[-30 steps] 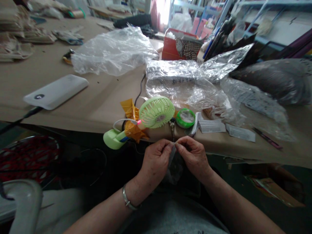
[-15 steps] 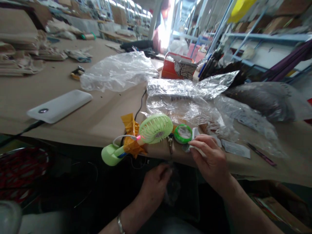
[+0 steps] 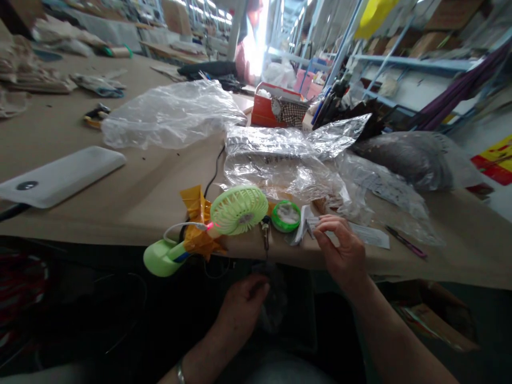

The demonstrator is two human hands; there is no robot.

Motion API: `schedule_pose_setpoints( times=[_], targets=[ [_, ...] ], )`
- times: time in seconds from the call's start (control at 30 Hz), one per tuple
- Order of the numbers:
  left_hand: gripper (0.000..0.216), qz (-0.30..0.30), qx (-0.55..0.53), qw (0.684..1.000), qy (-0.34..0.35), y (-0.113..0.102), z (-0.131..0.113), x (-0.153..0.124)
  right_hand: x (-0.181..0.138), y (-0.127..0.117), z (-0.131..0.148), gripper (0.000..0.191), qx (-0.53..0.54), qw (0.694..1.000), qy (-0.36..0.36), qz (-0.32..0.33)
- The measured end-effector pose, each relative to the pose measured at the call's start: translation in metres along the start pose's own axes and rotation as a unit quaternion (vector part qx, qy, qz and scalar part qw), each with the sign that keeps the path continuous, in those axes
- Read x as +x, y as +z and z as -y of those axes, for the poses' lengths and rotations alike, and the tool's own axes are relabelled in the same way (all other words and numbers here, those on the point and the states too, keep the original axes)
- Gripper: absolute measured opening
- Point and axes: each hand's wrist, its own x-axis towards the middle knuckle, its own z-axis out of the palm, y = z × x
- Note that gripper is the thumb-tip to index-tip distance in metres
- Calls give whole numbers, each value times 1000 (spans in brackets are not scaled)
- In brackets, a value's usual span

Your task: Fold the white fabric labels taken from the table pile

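Note:
My left hand [image 3: 244, 301] hangs below the table's front edge, its thumb and forefinger pinched together at a clear plastic bag [image 3: 275, 306]; the bag is dim and its contents cannot be made out. Over the table edge, my right hand [image 3: 344, 249] has its thumb and forefinger closed at the edge of a white paper slip [image 3: 304, 224]. Left of that slip sits a round green container [image 3: 285, 216] with whitish material inside. A light green fan [image 3: 239, 210] is fixed to the table edge with brown tape [image 3: 197, 213], and a small metal rod [image 3: 266, 234] stands beside it.
Clear plastic bags [image 3: 284, 165] cover the middle of the table, with another large one [image 3: 172, 114] farther left. A white power bank [image 3: 64, 176] lies at left. Tweezers or a slim cutter [image 3: 408, 242] and a printed paper [image 3: 370, 236] lie at right. Behind stands a red box [image 3: 264, 109].
The view has swung right, so the table things sit farther left. More of the white paper slip shows beside my right fingertips. My left hand stays below the table edge with the bag.

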Motion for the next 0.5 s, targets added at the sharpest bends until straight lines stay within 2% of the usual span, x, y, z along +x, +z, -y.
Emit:
schedule_pose_setpoints(
  times=[0.07, 0.17, 0.23, 0.37, 0.5],
  targets=[
    [17, 7, -11, 1000, -2, 3, 2, -1, -15, 0, -4, 10, -33, 999, -5, 22],
    [19, 27, -28, 999, -3, 6, 4, -4, -35, 8, -5, 31, -126, 989, -40, 70],
    [19, 31, -32, 999, -2, 8, 4, -6, -43, 16, -4, 36, -166, 981, -54, 83],
    [17, 19, -31, 999, -7, 8, 2, -8, -49, 24, -6, 30, -169, 982, -57, 59],
    [15, 28, -58, 998, -16, 8, -5, -8, -46, 17, -12, 13, -128, 990, -62, 21]
  ],
)
